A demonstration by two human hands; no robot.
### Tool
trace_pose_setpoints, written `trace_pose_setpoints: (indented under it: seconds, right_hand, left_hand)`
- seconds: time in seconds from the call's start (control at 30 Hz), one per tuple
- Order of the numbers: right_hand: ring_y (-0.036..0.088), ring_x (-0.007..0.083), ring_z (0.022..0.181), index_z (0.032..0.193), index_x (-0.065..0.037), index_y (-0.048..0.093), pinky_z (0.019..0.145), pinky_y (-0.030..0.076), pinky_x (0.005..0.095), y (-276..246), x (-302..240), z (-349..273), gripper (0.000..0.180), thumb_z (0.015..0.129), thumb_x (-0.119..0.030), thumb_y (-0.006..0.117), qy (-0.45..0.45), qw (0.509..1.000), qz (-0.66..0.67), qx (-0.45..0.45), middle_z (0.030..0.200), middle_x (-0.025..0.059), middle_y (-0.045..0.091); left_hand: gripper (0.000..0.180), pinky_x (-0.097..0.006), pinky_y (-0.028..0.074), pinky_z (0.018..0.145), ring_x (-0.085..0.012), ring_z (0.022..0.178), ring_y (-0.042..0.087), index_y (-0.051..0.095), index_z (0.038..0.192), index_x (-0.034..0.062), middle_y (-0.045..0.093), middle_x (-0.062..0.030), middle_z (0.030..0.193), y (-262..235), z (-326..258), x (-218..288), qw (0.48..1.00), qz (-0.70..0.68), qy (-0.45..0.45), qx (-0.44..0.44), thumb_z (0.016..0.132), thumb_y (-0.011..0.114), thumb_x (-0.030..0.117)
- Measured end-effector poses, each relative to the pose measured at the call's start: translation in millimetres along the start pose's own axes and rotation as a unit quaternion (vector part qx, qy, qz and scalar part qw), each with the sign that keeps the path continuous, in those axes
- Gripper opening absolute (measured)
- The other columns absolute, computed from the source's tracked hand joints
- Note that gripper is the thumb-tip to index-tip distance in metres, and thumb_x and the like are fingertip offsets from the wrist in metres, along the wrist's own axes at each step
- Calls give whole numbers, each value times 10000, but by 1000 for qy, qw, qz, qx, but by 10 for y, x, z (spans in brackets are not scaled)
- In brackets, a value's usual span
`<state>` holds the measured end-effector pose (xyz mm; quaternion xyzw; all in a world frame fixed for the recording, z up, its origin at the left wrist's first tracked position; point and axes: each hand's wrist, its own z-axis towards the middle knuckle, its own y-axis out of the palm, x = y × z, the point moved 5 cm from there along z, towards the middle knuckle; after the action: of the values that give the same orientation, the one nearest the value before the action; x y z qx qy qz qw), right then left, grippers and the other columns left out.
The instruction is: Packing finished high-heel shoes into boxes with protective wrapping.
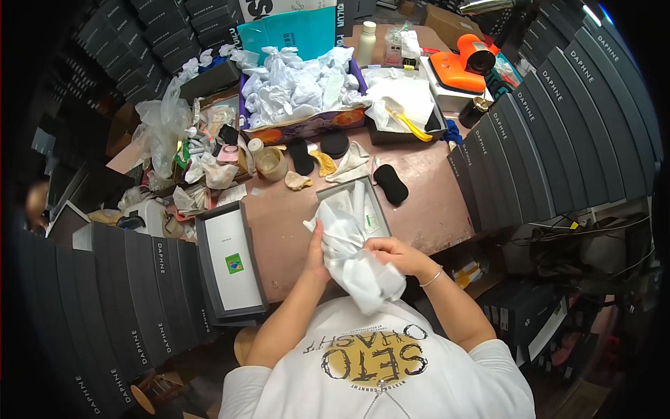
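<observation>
Cluttered pink worktable (426, 209), and both hands close on the white tissue-wrapped bundle (359, 262) just at the open grey box (354, 202), left hand (317, 253) beneath, right hand (391, 250) pinching on top, so the loose tissue looks ready to tear or slip free.

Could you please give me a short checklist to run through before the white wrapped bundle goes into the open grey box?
1. Both hands hold the bundle: left hand and right hand both grip the white paper bundle: ok.
2. Open grey box within reach, just beyond the hands: ok.
3. Box free of contents: white paper and a small card already lie inside: not ok.
4. Box lid set aside, beside the left forearm: ok.
5. Bundle fully wrapped: one loose end sticks up: cannot tell.
</observation>
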<state>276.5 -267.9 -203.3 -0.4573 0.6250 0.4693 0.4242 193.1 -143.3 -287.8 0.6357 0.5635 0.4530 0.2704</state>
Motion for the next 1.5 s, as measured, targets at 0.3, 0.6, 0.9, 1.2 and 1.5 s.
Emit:
trace_pose_setpoints:
  seconds: [0.3, 0.6, 0.9, 1.2, 1.5]
  right_hand:
    - [594, 167, 789, 1035, 24, 629, 681, 484, 283, 210, -585, -324, 193, 875, -80, 601, -74, 950, -259, 157, 976, 101, 611]
    - [607, 279, 750, 922, 13, 573, 669, 482, 325, 780, -208, -106, 143, 829, -80, 630, -102, 931, -347, 51, 867, 166, 585]
    - [613, 276, 812, 1051, -51, 611, 739, 496, 359, 199, -221, 175, 270, 799, -146, 624, -201, 877, -406, 160, 928, 113, 640]
    - [583, 341, 895, 1035, -54, 598, 755, 506, 381, 359, 439, 140, 385, 716, -264, 647, 16, 934, -332, 132, 1055, 210, 557]
    - [577, 92, 904, 1363, 15, 382, 780, 474, 216, -184, 326, -673, 531, 875, -85, 567, 115, 959, 141, 217, 1031, 72, 607]
  left_hand:
    - [697, -431, 429, 985, -272, 1151, 536, 443, 1314, 81, 539, -100, 1273, -157, -544, 782, 948, 48, 243, 198, 903, 372, 639]
    - [657, -434, 403, 1017, -274, 1207, 499, 427, 1348, 120, 508, -73, 1321, -974, -485, 951, 912, -40, 304, 273, 931, 299, 612]
    - [627, -440, 456, 965, -277, 1152, 540, 421, 1330, 99, 531, -91, 1272, -373, -654, 830, 929, 34, 314, 190, 946, 319, 584]
    - [588, -408, 458, 958, -278, 1103, 570, 457, 1306, 31, 555, -120, 1254, -132, -373, 813, 955, 134, 193, 181, 950, 437, 499]
    - [365, -382, 459, 810, -256, 916, 585, 592, 1004, -13, 605, -157, 984, 294, -838, 2337, 710, 409, 544, 180, 938, 507, 336]
